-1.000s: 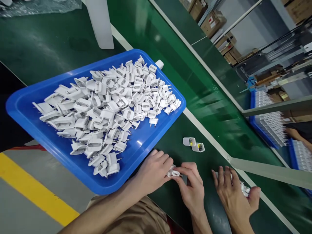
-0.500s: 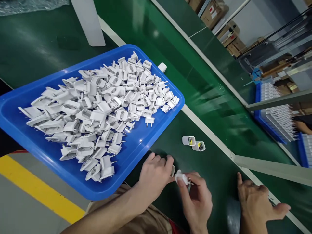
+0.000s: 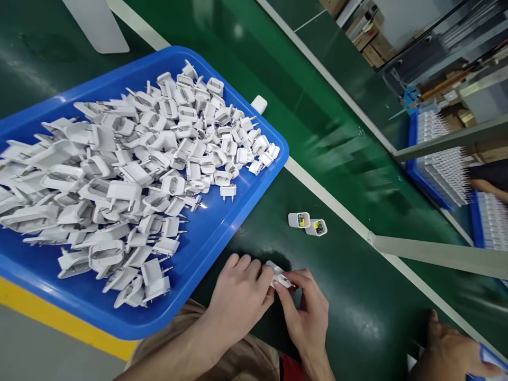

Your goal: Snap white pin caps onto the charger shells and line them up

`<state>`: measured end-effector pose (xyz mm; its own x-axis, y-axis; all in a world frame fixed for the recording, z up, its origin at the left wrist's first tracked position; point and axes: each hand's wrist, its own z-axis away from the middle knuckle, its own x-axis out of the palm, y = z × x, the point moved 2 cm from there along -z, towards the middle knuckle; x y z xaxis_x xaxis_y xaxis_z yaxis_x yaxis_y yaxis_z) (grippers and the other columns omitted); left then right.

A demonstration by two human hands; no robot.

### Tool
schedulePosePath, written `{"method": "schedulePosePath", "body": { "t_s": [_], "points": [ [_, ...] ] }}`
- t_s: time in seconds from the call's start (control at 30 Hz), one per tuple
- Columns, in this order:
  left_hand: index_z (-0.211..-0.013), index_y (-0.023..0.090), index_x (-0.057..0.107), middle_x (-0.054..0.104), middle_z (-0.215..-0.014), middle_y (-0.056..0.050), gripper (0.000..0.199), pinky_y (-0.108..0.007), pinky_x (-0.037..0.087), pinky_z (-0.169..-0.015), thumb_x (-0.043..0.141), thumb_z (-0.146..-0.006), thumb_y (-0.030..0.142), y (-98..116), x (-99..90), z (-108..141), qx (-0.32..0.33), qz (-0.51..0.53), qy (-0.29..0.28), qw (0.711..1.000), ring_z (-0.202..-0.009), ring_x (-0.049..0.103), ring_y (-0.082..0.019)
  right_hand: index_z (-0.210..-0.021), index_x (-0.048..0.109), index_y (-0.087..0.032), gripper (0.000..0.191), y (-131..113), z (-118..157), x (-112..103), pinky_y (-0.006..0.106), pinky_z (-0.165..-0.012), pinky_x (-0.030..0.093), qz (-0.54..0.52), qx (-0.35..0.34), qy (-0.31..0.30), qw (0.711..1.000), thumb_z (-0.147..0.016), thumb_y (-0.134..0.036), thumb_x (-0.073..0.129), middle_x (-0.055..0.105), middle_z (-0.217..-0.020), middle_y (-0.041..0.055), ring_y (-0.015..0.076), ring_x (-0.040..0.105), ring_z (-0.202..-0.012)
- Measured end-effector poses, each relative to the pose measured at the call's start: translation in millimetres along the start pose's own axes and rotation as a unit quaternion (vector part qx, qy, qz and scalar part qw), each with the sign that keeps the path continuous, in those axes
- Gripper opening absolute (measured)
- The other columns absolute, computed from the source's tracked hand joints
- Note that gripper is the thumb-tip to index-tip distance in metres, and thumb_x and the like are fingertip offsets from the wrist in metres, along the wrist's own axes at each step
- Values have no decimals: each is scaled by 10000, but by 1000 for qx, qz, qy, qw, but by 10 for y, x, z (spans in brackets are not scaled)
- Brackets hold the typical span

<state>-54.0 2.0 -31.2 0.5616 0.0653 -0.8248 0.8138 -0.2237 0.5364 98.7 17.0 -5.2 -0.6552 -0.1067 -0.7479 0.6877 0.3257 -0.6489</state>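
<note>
As the left hand [image 3: 238,301] and right hand [image 3: 307,312] meet, both clamp a white plug adapter [image 3: 280,277] above the green conveyor belt [image 3: 357,312].
Just beside them sits a blue tray [image 3: 222,254] heaped with white two-pin plugs [image 3: 138,180]; two white housings [image 3: 299,219] lie nearby.

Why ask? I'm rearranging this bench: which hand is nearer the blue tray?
The left hand is nearer, close beside the rim of the blue tray. The right hand is farther off, beyond the left hand; both are at a white plug adapter.
</note>
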Motion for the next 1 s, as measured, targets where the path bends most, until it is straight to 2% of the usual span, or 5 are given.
{"method": "schedulePosePath", "body": {
  "t_s": [0.17,0.63,0.73,0.87,1.0],
  "points": [
    [-1215,132,602,688,-814,-30,344,-426,356,-728,609,-874,172,-31,34,22,2,27,9,1000,-755,579,-246,-996,635,-230,76,-4,0,28,296,-628,502,26,-20,1,999,-974,-161,659,674,-863,21,173,628,-745],
    [-1171,190,639,714,-799,-5,261,-396,340,-686,675,-920,254,-103,77,31,-2,61,47,997,-723,620,-224,-944,584,-223,72,2,25,110,288,-661,503,73,-20,24,997,-1009,-193,583,645,-850,23,173,622,-753],
    [-1276,144,597,732,-807,-25,382,-393,377,-704,679,-932,287,-107,66,51,-3,51,65,997,-718,643,-229,-898,606,-219,187,228,21,-148,274,-566,481,106,30,60,992,-1021,-360,588,647,-786,16,158,598,-633],
    [-1214,158,626,742,-806,-27,269,-383,416,-716,609,-972,276,-120,63,77,-4,63,89,994,-708,657,-213,-821,610,-243,379,575,142,-882,323,-422,406,191,103,129,968,-950,-599,614,582,-597,12,196,540,-459],
    [-1094,182,657,744,-817,-34,157,-390,426,-728,593,-968,249,-110,77,85,-1,50,89,995,-731,657,-219,-854,595,-303,412,658,163,-1429,423,-485,446,337,137,173,915,-849,-710,661,564,-666,98,336,639,-680]
  ]
}}
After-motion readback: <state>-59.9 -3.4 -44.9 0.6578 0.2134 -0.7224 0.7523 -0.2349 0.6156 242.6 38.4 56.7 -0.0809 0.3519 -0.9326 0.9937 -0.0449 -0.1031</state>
